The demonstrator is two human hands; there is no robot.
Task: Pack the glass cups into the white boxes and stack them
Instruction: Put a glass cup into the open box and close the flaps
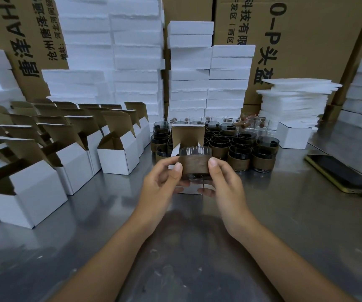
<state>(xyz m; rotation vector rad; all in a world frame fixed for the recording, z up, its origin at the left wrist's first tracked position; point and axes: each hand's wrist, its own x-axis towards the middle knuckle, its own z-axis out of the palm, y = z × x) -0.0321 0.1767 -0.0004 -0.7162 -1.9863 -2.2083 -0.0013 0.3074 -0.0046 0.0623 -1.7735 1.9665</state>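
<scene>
Two forearms enter from the bottom edge over the steel tabletop [197, 247]. Left grip [164, 182] and right grip [225, 182] both grasp one glass cup [195, 166], w/ thumbs on the front of its brown sleeve and fingers curled underneath. The cup is upright, mouth up, held centre-frame at the opening of the packing box [188, 190]. The box's brown-lined lid flap [187, 134] stands up behind the cup. I cannot tell whether the cup's base is inside the box.

L of the hands, rows of spare white boxes [119, 158] sit on the tabletop w/ lids raised. R of the hands, well apart from them, I see a phone [339, 173] lying flat, screen up, yellow-edged.

Behind the packing box is a cluster of sleeved cups [241, 149], packed close together, w/ a few clear glasses [254, 123] at the rear. Just beside the cluster on the R, a closed white box [293, 137] carries a stack of foam sheets [295, 99].

Farthest back are foam-block stacks [188, 68] and, behind them, cardboard cartons [306, 40] w/ printed characters.
</scene>
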